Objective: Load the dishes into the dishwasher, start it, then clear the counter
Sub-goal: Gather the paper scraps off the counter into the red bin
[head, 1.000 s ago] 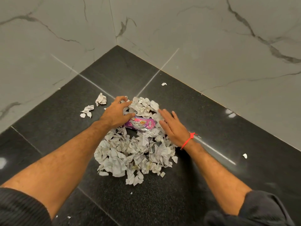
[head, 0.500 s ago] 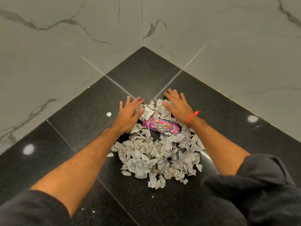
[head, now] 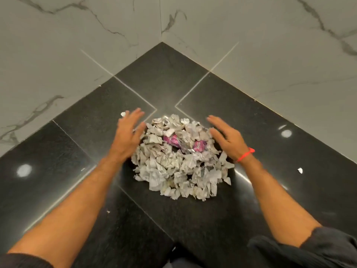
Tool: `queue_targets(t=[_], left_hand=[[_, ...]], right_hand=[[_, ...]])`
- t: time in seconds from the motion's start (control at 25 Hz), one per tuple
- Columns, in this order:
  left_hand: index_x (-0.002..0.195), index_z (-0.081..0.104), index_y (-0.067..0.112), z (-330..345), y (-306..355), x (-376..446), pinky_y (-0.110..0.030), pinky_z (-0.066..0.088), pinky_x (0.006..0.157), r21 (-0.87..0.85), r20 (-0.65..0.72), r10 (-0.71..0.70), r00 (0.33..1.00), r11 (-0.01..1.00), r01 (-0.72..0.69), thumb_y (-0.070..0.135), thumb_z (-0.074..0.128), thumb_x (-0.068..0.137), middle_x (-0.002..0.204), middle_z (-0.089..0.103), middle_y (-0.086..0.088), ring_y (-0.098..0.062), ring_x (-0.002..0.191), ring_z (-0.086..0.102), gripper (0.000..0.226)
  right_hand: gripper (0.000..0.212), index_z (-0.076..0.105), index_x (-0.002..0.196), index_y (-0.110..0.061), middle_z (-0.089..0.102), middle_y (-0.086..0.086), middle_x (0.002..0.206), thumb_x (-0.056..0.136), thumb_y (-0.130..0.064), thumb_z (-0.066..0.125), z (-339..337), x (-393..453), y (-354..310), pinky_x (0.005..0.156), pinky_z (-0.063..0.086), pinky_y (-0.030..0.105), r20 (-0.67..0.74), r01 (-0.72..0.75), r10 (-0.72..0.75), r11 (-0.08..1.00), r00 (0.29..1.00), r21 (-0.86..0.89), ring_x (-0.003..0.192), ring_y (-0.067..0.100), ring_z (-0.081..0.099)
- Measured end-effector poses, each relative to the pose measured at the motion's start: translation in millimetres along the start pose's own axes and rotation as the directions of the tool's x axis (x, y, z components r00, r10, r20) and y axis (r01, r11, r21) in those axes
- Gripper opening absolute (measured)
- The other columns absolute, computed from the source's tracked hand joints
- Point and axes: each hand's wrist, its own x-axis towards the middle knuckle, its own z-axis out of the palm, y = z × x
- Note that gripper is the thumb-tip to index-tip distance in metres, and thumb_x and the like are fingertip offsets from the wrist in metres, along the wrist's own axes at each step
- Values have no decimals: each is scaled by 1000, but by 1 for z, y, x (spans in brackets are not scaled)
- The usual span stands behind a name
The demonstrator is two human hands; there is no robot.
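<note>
Left hand [head: 128, 136]: fingers straight, released — against the paper pile [head: 179, 167]
Right hand [head: 225, 136]: fingers straight, released — beside pile

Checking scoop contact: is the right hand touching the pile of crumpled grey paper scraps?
Cannot tell. In the head view the right hand, fingers straight, overlaps the pile of crumpled grey paper scraps at its right edge, but neither contact nor gap shows.

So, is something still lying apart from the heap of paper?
Yes. A few scraps lie apart from the paper pile: one scrap beyond the right hand, another by the left hand.
</note>
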Motion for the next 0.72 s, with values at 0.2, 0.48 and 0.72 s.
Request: queue_targets(t=[0.2, 0.48, 0.72], left_hand=[[155, 36, 12, -34, -58, 26, -50, 10, 126, 144, -1, -113, 994, 983, 112, 43, 44, 105, 167, 20, -10, -31, 156, 10, 59], [157, 30, 10, 15, -6, 4, -48, -7, 125, 32, 118, -104, 988, 994, 101, 51, 24, 108, 166, 21, -14, -24, 156, 3, 63], [158, 28, 22, 51, 38, -61, -51, 0, 126, -120, 86, -113, 990, 985, 123, 55, 22, 106, 165, 26, -6, -19, 155, 10, 62]], right_hand=[[78, 41, 149, -19, 28, 5, 161, 89, -69, 37, -80, -119, 111, 122, 17, 52, -278, -437, 369, 864, 887, -249, 151, 24, 17], [90, 16, 158, -16, 4, 4, 166, 90, -75, 17, -21, -131, 81, 124, -4, 43, -240, -453, 395, 844, 887, -288, 153, 18, -4], [75, 19, 157, -25, 12, -1, 166, 96, -70, 25, 87, -90, -21, 124, -5, 44, -118, -216, 204, 972, 972, -97, 153, 10, 2]])
